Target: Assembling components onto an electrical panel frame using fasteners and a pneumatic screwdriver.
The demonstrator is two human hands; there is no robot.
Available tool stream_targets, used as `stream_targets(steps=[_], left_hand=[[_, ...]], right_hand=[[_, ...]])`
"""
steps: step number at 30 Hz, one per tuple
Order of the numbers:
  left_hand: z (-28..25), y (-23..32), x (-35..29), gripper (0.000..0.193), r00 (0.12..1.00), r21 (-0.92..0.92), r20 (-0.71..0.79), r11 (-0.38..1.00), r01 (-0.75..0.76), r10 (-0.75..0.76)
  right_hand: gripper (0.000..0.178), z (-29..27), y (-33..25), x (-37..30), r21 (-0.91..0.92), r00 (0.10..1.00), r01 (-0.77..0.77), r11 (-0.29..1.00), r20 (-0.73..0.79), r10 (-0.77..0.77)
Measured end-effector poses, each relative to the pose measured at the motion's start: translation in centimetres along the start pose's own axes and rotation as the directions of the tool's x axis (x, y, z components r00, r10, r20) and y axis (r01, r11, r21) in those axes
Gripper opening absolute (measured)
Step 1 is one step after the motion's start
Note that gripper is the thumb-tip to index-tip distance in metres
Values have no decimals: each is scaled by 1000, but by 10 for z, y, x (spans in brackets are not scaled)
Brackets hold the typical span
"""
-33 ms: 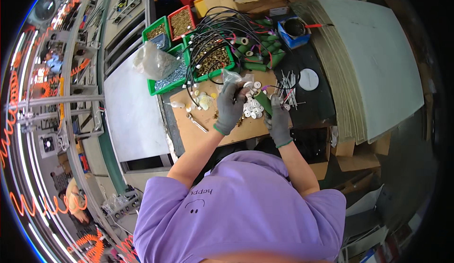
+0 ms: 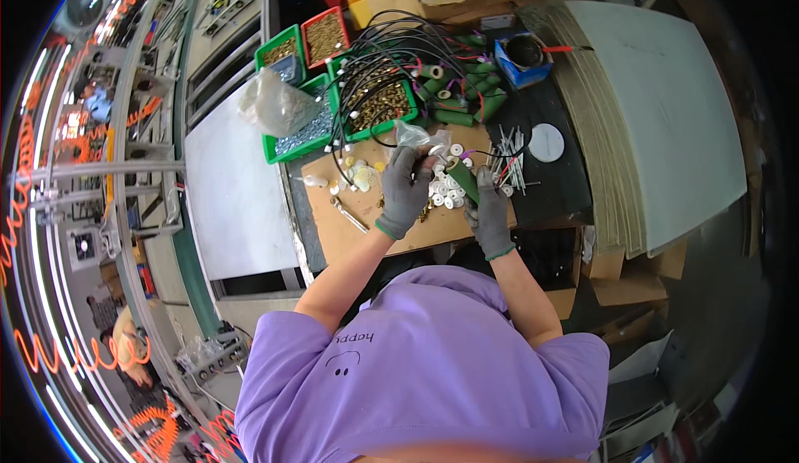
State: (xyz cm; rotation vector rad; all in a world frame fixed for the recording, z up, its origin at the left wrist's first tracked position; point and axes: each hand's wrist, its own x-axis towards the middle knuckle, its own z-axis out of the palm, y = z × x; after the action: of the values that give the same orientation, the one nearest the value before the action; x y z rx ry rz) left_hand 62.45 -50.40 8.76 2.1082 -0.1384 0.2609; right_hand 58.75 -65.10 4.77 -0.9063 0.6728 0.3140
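Observation:
My right hand (image 2: 491,217), in a grey glove with a green cuff, is closed around a dark green tube (image 2: 464,180), whose pale open end points up and left. A black wire with a purple sleeve lies beside it. Close to that open end is my left hand (image 2: 404,197), gloved alike, its fingertips pinched; whatever small piece they hold is too small to make out. White ringed discs (image 2: 447,192) are heaped on the brown cardboard (image 2: 333,234) beneath my hands. Left of them lie pale translucent discs (image 2: 360,175) and a wrench (image 2: 348,214).
Green bins of brass parts (image 2: 379,105) and silvery screws (image 2: 304,128) stand behind, a plastic bag (image 2: 279,105) on one. Black cables (image 2: 391,43) run to more green tubes (image 2: 454,118). Long metal rods (image 2: 514,163), a white disc (image 2: 546,143) and stacked sheets (image 2: 657,122) lie rightward.
The whole view has shifted slightly, so the bench appears a little further right. Both hands keep nearly the same pose; the green tube stays in the right hand.

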Motion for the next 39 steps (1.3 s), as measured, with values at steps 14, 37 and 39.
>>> stream_targets(steps=[14,37,39], left_hand=[[-112,-3,-71,15,911,274,-352,954,-120,216],[-160,3,-212,13,866,-416,-391,899,136,-312],[-161,2,-208,14,855,-456,-395,879,136,-337]], right_hand=[[38,84,27,-58,-203,958,30,979,286,30],[43,165,-221,-56,94,727,472,877,520,-447],[42,171,-237,-60,154,666,494,856,566,-486]])
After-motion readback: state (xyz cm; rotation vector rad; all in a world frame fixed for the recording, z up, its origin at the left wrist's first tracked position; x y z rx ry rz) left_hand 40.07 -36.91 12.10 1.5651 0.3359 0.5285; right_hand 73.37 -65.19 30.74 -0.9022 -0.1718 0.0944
